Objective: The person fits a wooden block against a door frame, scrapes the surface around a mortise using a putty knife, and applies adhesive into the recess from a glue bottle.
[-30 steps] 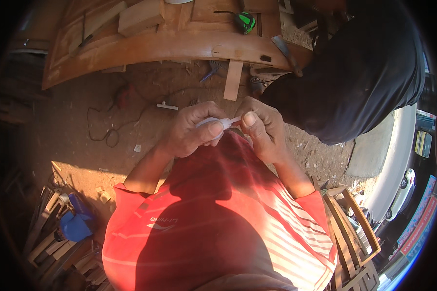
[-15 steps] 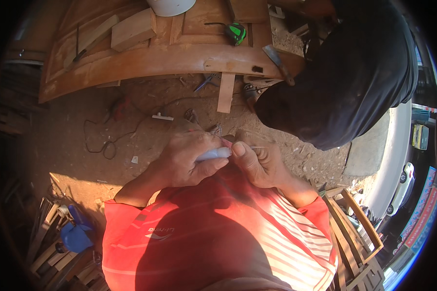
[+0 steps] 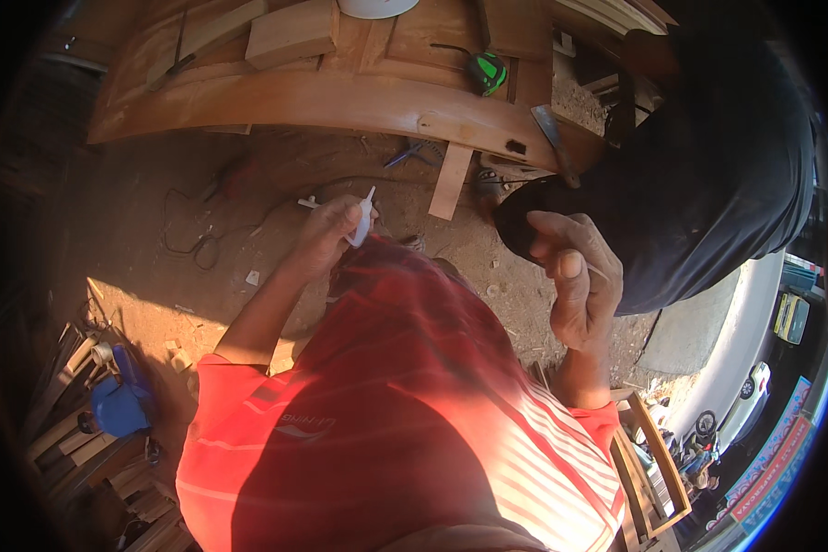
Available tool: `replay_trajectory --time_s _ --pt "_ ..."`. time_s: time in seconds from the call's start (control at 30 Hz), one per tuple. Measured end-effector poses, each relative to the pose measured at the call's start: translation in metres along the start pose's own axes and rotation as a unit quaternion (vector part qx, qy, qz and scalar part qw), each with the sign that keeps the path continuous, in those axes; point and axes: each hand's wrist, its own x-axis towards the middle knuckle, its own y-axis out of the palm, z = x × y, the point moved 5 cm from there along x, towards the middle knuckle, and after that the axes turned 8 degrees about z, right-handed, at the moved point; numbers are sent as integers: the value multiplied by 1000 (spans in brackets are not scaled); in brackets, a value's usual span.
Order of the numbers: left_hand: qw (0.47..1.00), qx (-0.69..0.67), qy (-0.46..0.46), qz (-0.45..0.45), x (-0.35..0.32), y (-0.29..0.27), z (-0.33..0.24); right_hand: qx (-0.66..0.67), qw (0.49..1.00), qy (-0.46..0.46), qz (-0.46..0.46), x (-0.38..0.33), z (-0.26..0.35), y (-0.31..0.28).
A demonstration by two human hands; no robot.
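Observation:
My left hand (image 3: 325, 237) is closed round a small white squeeze bottle (image 3: 360, 228). The bottle's thin pointed nozzle tilts up and away from me, and the fingers hide part of its body. Off to the right, my right hand (image 3: 583, 285) is raised with its fingers curled in and the thumb bent toward them. A thin pale sliver shows between those fingers, too small to name. This hand hangs in front of the dark trousers (image 3: 708, 166) of another person, apart from the bottle.
Ahead stands a wooden door panel (image 3: 322, 109) bearing wood blocks (image 3: 293, 35), a green tape measure (image 3: 488, 74) and a white bucket (image 3: 377, 7). A broad blade (image 3: 554, 138) lies at its right edge. A blue container (image 3: 120, 405) and wood offcuts are at lower left, frames (image 3: 658, 460) at lower right.
My hands have come apart from in front of my chest. The left moved left and away with the bottle, its nozzle now showing; the right rose to the right. The view shifted slightly.

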Motion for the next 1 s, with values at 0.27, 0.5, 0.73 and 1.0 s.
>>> replay_trajectory --time_s 0.27,0.5,0.73,1.0 --pt "949 -40 -90 -300 -60 -83 114 -35 990 137 0 -27 -76 63" --pt "896 24 -219 -386 -151 -191 221 -12 977 210 -23 -43 -104 72" --pt "897 72 -244 -362 -86 -192 227 46 955 282 -77 -71 -123 70" --pt "894 412 -162 -68 65 -13 -39 -4 958 277 -80 -79 -124 74"
